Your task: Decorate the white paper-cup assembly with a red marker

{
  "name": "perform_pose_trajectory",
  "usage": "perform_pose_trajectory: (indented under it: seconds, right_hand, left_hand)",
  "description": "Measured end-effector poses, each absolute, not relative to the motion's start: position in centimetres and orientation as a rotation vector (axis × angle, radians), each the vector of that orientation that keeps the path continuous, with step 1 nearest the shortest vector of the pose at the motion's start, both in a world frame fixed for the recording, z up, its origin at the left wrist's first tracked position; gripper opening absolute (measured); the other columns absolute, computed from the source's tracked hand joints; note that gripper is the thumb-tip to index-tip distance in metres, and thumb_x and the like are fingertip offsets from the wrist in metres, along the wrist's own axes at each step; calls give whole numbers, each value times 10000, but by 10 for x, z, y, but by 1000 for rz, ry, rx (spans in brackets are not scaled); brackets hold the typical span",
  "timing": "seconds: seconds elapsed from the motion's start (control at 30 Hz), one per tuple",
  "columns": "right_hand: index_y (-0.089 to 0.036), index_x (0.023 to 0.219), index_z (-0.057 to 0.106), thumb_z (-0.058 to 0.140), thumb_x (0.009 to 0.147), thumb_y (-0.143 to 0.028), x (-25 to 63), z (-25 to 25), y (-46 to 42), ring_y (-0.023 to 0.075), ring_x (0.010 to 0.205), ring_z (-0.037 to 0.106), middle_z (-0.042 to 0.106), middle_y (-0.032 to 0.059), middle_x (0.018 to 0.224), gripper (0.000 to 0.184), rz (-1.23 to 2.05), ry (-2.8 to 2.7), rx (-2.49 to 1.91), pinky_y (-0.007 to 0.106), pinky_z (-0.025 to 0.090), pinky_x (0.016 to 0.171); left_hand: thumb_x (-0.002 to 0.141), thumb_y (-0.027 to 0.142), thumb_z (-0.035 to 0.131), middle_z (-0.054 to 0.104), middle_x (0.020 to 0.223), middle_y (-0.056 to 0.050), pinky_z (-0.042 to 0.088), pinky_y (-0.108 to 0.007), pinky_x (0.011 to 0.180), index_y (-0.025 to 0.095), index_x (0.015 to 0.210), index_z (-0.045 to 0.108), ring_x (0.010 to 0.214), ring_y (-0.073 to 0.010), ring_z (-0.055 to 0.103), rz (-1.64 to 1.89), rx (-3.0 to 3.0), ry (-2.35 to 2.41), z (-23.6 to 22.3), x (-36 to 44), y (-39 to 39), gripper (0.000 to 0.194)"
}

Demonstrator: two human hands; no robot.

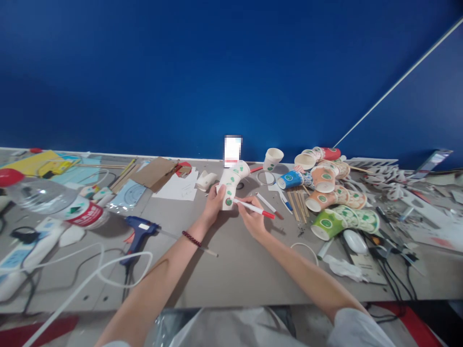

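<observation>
In the middle of the head view, my left hand point(213, 206) is closed around a bent piece of white paper cups point(231, 179) with green leaf prints, joined end to end. My right hand point(252, 219) pinches a white marker pen point(253, 208) with a red end. Its tip points left and meets the lower cup, or comes very near it, by a round green mark. A cut white cup piece point(207, 180) lies just left of the cups. Behind them a blurred-out bright rectangle point(232, 148) stands against the wall.
A blue glue gun point(139, 236), a large plastic bottle point(54, 200) and a power strip point(32, 255) are at left. A white cup point(273, 159), wooden sticks point(297, 206) and several coloured paper cups point(327, 224) are at right. Cables cross both sides.
</observation>
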State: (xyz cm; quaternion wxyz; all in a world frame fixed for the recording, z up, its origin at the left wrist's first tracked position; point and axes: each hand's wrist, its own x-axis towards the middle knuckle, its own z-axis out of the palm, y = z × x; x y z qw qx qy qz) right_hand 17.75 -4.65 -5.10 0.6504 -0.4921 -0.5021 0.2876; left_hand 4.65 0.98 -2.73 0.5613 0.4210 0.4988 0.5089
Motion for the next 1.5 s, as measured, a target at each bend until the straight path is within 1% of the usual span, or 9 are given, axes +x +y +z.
perform_pose_trajectory:
  seconds: [0.13, 0.3, 0.43, 0.73, 0.87, 1.07, 1.23, 1.33, 1.5]
  right_hand:
    - [-240, 852, 653, 740, 852, -453, 178, -54, -45, 269, 868, 786, 804, 78, 897, 231, 645, -1142, -1121, 415, 641, 793]
    - [-245, 852, 618, 717, 871, -449, 178, -56, -45, 268, 855, 793, 800, 81, 886, 227, 664, -1137, -1089, 397, 645, 748]
    - [-253, 846, 591, 703, 880, -462, 178, -56, -45, 260, 838, 796, 800, 69, 869, 239, 671, -1150, -1080, 385, 647, 726]
    - [-246, 866, 608, 715, 878, -510, 178, -56, -45, 269, 872, 798, 814, 76, 909, 285, 700, -1126, -1058, 398, 646, 758]
    - [-241, 866, 631, 730, 866, -516, 178, -55, -46, 269, 899, 792, 816, 74, 924, 292, 710, -1106, -1092, 417, 639, 813]
    - [-251, 847, 621, 734, 859, -501, 178, -56, -46, 266, 863, 793, 810, 63, 888, 275, 726, -1098, -1078, 403, 635, 773]
    - [-255, 835, 595, 733, 860, -501, 178, -57, -45, 272, 896, 800, 807, 60, 881, 283, 766, -1081, -1051, 391, 637, 765]
    - [-253, 837, 592, 730, 865, -515, 178, -57, -45, 263, 865, 801, 810, 65, 893, 298, 766, -1083, -1043, 374, 636, 730]
    - [-247, 855, 609, 736, 869, -527, 178, -57, -45, 257, 844, 796, 812, 71, 904, 308, 766, -1080, -1019, 387, 645, 747]
  left_hand:
    - [889, 509, 651, 693, 1130, -134, 525, -362, 864, 196, 1127, 617, 1010, -263, 671, 1196, 987, 1157, -30, 46, 11, 395]
    - [894, 535, 642, 694, 1099, -121, 529, -348, 837, 190, 1119, 611, 968, -243, 669, 1202, 985, 1132, -32, 46, 13, 413]
    - [883, 569, 651, 707, 1085, -105, 528, -342, 843, 199, 1113, 618, 991, -243, 669, 1200, 996, 1155, -32, 46, 12, 437]
    - [891, 588, 643, 706, 1101, -115, 530, -358, 868, 188, 1097, 620, 987, -238, 667, 1182, 1014, 1172, -29, 45, 11, 451]
    - [870, 619, 657, 701, 1112, -114, 536, -350, 853, 188, 1106, 617, 995, -242, 670, 1187, 998, 1157, -32, 45, 12, 493]
    - [859, 649, 661, 704, 1076, -114, 544, -351, 836, 190, 1099, 618, 954, -237, 679, 1196, 996, 1124, -36, 44, 14, 520]
    - [846, 651, 679, 708, 1039, -97, 542, -345, 823, 192, 1090, 628, 931, -232, 675, 1199, 1004, 1137, -38, 44, 15, 522]
    - [836, 654, 686, 703, 1026, -91, 538, -350, 817, 188, 1086, 623, 917, -229, 669, 1198, 990, 1138, -36, 44, 14, 532]
    - [863, 602, 680, 690, 1041, -104, 533, -347, 809, 186, 1071, 617, 926, -230, 662, 1207, 988, 1133, -32, 45, 12, 470]
